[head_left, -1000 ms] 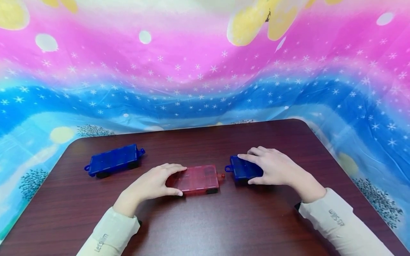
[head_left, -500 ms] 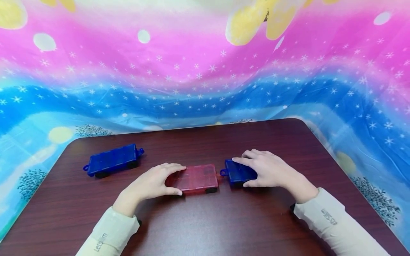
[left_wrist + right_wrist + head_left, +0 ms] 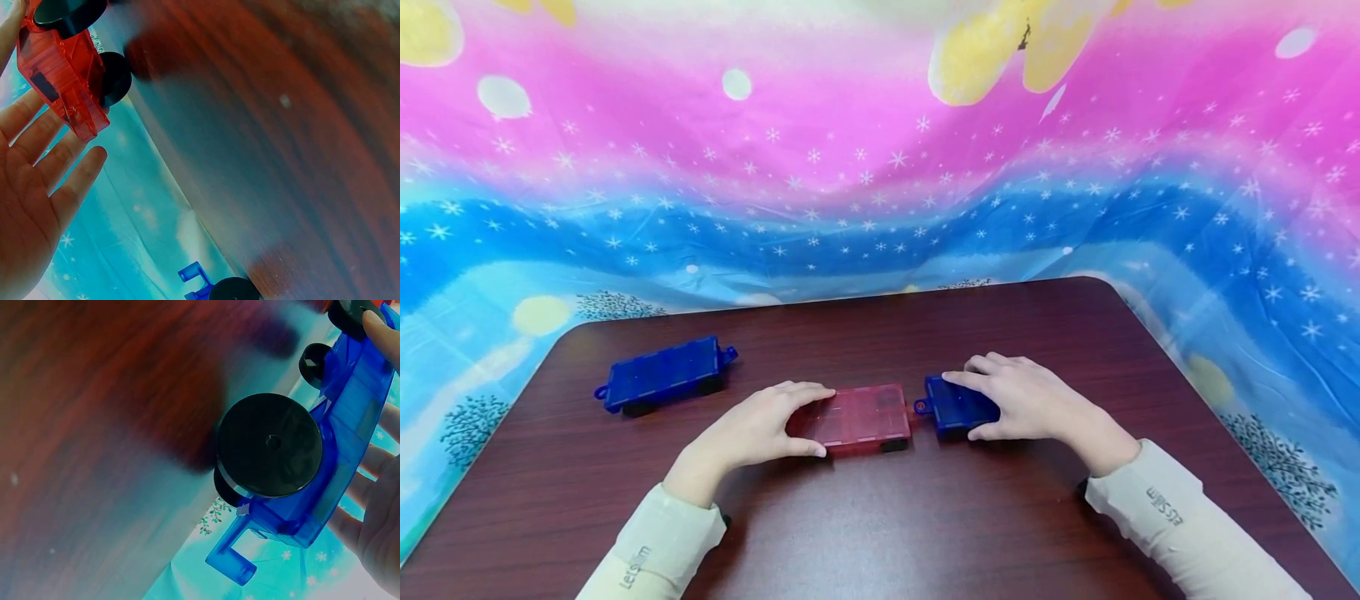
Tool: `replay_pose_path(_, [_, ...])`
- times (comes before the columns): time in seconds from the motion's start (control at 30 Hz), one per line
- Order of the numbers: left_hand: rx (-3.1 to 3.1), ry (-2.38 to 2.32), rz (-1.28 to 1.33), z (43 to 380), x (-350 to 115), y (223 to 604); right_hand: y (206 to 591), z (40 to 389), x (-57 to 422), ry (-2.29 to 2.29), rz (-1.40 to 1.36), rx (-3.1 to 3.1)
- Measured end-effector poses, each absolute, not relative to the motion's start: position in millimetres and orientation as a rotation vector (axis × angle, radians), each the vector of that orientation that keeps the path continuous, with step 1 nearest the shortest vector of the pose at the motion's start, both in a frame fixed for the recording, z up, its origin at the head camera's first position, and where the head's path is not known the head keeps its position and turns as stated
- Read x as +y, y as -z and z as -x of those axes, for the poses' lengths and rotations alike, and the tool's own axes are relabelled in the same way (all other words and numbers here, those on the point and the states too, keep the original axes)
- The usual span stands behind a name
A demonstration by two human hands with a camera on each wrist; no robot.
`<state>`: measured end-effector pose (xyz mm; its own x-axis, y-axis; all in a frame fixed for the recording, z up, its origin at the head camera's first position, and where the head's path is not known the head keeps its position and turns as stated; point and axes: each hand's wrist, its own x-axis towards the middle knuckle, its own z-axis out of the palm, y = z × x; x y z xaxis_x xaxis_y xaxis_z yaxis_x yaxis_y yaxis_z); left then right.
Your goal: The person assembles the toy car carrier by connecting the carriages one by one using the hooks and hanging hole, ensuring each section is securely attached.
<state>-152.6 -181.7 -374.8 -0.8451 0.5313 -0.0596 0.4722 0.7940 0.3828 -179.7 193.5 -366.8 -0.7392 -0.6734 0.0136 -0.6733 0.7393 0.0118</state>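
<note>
While the left hand (image 3: pixel 756 427) is pinching the red car (image 3: pixel 868 417) by its two long sides, thumb on the near edge and fingers on the far one, the right hand (image 3: pixel 1037 400) is gripping the blue car (image 3: pixel 958 404) the same way. Both cars are standing on the table (image 3: pixel 880 533) end to end, just apart at their bodies. Between them, the blue car's ring (image 3: pixel 917 406) is lying around the red car's peg (image 3: pixel 921 407), whose tip is showing inside it. Coupling the two seems to be the step in hand, and it is looking nearly done; how deep the peg is sitting, I cannot tell. Well apart, beyond the left hand, a second blue car (image 3: pixel 662 375) is waiting unjoined. Behind everything, a patterned cloth (image 3: pixel 812 150) is hanging. Seating the ring fully, keeping the red car steady, is probably what the next move is calling for.
</note>
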Motion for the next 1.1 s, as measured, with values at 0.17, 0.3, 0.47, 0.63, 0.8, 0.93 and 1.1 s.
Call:
replay_pose_path(0.17, [2.811,-0.54,-0.783,152,-182,375,367,179,193,-0.012,-1.121,-2.942])
replay_pose_path(0.3, [2.811,-0.543,-0.791,152,-181,375,368,180,193,-0.013,-1.125,-2.949])
replay_pose_path(0.47, [2.806,-0.546,-0.802,153,-180,374,369,181,195,-0.002,-1.13,-2.956])
replay_pose_path(0.63, [2.795,-0.537,-0.808,154,-180,373,365,180,196,-0.01,-1.122,-2.98])
replay_pose_path(0.8, [2.789,-0.514,-0.81,152,-181,373,361,178,197,-0.057,-1.104,-3.006])
replay_pose_path(0.93, [2.803,-0.515,-0.824,150,-184,373,358,178,197,-0.106,-1.104,-2.992])
replay_pose_path(1.1, [2.845,-0.527,-0.808,145,-195,371,357,180,193,-0.19,-1.11,-2.953])
